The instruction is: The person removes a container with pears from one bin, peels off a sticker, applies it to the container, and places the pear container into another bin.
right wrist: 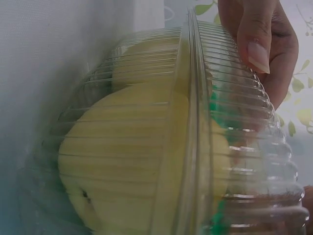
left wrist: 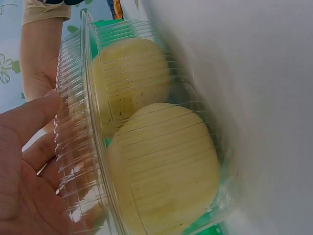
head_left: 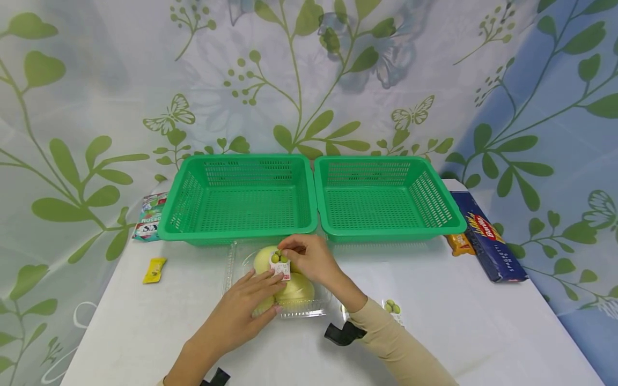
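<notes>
A clear plastic clamshell box point(head_left: 304, 312), lid down, lies on the table with several pale yellow-green round fruits point(head_left: 295, 289) inside. On its lid is a small white label point(head_left: 280, 266) with green fruit printed on it. My right hand point(head_left: 311, 258) pinches the label's upper edge between thumb and forefinger. With fingers fairly straight, my left hand point(head_left: 241, 308) rests across the lid's near left part, fingertips by the label's lower left edge. Through the ribbed side, the fruits point(left wrist: 166, 166) show in the left wrist view; in the right wrist view my thumb point(right wrist: 257, 49) is at the lid.
Two green baskets point(head_left: 241, 236) point(head_left: 391, 234) stand side by side behind the box. Left are a snack bag point(head_left: 151, 217) and a yellow wrapped sweet point(head_left: 154, 270). Right are a blue spaghetti box point(head_left: 487, 241) and an orange packet point(head_left: 460, 244). Another label point(head_left: 392, 306) lies near my right forearm.
</notes>
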`<state>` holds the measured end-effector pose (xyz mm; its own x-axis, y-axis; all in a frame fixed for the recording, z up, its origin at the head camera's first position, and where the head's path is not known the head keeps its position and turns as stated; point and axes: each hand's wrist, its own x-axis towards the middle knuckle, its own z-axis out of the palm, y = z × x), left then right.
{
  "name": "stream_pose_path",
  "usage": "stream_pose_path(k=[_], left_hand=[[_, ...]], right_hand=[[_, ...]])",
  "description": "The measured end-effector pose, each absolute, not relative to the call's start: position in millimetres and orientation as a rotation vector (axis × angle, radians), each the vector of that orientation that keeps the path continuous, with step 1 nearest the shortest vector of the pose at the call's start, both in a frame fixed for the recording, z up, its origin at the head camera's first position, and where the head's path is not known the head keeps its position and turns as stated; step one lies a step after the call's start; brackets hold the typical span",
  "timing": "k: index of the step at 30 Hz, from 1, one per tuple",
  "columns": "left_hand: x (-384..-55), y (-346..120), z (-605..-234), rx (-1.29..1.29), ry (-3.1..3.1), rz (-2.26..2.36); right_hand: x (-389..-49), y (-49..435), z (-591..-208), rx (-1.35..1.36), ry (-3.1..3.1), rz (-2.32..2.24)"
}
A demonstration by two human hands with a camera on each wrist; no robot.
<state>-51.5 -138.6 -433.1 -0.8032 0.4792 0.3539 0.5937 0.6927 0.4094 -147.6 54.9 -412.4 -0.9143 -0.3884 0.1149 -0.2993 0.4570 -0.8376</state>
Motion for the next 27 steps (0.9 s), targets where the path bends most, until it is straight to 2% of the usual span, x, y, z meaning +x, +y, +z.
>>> stream_pose_path(k=[27], left_hand=[[-52,-127,-437,-0.808,-2.719,-0.565]], right_hand=[[-149,54,-414,-0.626,2.599,-1.445]])
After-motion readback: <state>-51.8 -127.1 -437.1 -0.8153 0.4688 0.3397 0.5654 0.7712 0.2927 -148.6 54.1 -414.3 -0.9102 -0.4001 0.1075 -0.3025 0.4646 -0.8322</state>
